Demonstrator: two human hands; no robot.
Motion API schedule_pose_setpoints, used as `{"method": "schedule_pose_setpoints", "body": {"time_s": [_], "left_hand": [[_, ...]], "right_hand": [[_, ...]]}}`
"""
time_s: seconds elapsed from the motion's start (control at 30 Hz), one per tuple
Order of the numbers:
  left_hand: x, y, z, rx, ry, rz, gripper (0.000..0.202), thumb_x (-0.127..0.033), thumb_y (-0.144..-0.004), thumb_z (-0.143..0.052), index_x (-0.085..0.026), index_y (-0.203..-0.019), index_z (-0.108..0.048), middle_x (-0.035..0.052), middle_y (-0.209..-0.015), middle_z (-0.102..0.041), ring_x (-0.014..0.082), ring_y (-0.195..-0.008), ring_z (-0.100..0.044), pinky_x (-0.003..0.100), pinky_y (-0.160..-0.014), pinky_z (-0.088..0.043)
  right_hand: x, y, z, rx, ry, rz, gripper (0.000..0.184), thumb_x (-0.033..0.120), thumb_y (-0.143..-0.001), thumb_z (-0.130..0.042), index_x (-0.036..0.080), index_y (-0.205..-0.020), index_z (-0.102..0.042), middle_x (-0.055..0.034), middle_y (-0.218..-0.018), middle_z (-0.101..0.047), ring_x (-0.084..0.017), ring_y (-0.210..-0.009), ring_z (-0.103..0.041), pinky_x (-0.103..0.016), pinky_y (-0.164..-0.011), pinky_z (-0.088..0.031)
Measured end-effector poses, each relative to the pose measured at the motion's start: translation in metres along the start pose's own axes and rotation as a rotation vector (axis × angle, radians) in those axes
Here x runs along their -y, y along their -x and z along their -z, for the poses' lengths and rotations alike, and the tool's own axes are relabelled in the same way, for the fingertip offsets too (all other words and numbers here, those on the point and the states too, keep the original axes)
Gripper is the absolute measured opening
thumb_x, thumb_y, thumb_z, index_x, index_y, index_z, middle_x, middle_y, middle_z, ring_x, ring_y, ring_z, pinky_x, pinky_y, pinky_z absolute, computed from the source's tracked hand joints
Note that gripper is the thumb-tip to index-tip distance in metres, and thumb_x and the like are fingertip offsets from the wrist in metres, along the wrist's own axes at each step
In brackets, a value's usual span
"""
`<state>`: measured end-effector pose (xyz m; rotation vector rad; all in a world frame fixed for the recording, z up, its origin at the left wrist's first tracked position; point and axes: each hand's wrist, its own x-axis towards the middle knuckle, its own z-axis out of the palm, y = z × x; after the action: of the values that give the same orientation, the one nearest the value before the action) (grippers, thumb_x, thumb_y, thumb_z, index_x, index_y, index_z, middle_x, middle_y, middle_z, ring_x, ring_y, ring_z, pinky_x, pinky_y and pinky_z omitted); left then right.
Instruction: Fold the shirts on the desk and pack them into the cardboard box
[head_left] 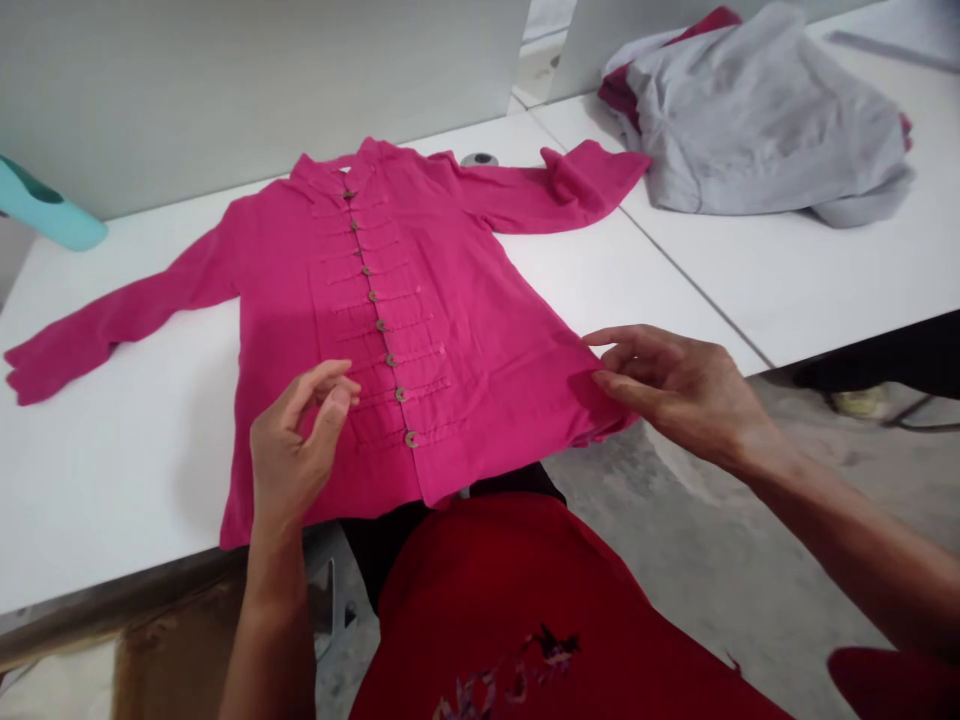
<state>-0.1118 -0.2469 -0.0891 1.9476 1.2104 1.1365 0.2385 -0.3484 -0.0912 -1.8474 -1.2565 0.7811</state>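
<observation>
A bright pink long-sleeved shirt (480, 310) lies front up on the white table, with its collar away from me and its hem hanging over the near edge. Round metal buttons and knotted loops run down its closed front. My left hand (296, 440) hovers over the lower left part of the shirt, thumb and fingers loosely curled and a little apart, holding nothing. At the lower right side seam is my right hand (667, 385), its index finger and thumb spread at the fabric's edge. Whether the thumb touches the cloth is hard to tell.
A pile of grey and dark red clothes (765, 120) lies on the table at the back right. At the far left stands a turquoise object (56, 210). A grey partition (262, 80) borders the table's back. Below the near left edge is a brown cardboard box (180, 650).
</observation>
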Motion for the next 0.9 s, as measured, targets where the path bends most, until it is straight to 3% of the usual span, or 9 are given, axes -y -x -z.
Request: {"method": "schedule_pose_setpoints", "body": {"time_s": [0.17,0.3,0.4,0.53,0.67,0.9], "left_hand": [[0.017,0.013,0.002,-0.044,-0.028,0.057,0.020,-0.033,-0.099,-0.065,-0.032,-0.114,-0.078,-0.0027,-0.092,-0.079,0.0155,-0.081,-0.076,0.030,-0.081,-0.063],[0.026,0.016,-0.001,-0.015,-0.065,0.064,0.021,-0.033,-0.098,-0.065,-0.029,-0.115,-0.077,-0.0011,-0.095,-0.080,0.0164,-0.085,-0.076,0.031,-0.086,-0.062],[0.027,0.017,-0.002,0.016,-0.164,-0.035,0.019,-0.031,-0.100,-0.063,-0.028,-0.112,-0.078,0.0008,-0.099,-0.080,0.0177,-0.090,-0.075,0.032,-0.088,-0.061],[0.022,0.028,-0.004,0.070,-0.407,-0.214,0.019,-0.025,-0.103,-0.061,-0.023,-0.111,-0.078,0.0060,-0.108,-0.081,0.0203,-0.101,-0.076,0.034,-0.089,-0.059],[0.015,0.044,-0.011,0.138,-0.552,-0.353,0.018,-0.022,-0.104,-0.062,-0.019,-0.113,-0.077,0.0065,-0.108,-0.080,0.0204,-0.099,-0.075,0.034,-0.086,-0.056],[0.012,0.057,-0.020,0.187,-0.625,-0.378,0.018,-0.024,-0.104,-0.063,-0.022,-0.116,-0.076,0.0066,-0.114,-0.078,0.0229,-0.107,-0.071,0.036,-0.086,-0.053]], "right_hand": [[0.008,-0.005,0.003,-0.041,-0.010,-0.057,0.032,0.032,-0.081,-0.071,0.016,-0.108,-0.078,-0.0032,-0.078,-0.062,-0.010,-0.056,-0.050,-0.027,-0.046,-0.037],[0.010,-0.006,-0.001,-0.092,0.000,-0.117,0.026,0.028,-0.079,-0.070,0.014,-0.099,-0.080,-0.0051,-0.075,-0.063,-0.010,-0.056,-0.052,-0.025,-0.045,-0.035],[0.005,-0.005,-0.004,-0.120,0.018,-0.154,0.032,0.033,-0.075,-0.073,0.014,-0.100,-0.081,-0.0068,-0.079,-0.067,-0.011,-0.059,-0.057,-0.024,-0.047,-0.040],[-0.007,-0.001,-0.005,-0.158,0.119,-0.147,0.047,0.052,-0.066,-0.077,0.020,-0.101,-0.082,-0.0053,-0.079,-0.072,-0.015,-0.061,-0.061,-0.026,-0.049,-0.048],[-0.015,0.008,-0.006,-0.170,0.208,-0.167,0.065,0.067,-0.057,-0.080,0.024,-0.104,-0.082,-0.0049,-0.082,-0.076,-0.022,-0.071,-0.071,-0.033,-0.060,-0.057],[-0.013,0.015,-0.006,-0.145,0.233,-0.102,0.058,0.057,-0.061,-0.075,0.024,-0.109,-0.082,-0.0039,-0.077,-0.074,-0.020,-0.067,-0.070,-0.035,-0.066,-0.059]]}}
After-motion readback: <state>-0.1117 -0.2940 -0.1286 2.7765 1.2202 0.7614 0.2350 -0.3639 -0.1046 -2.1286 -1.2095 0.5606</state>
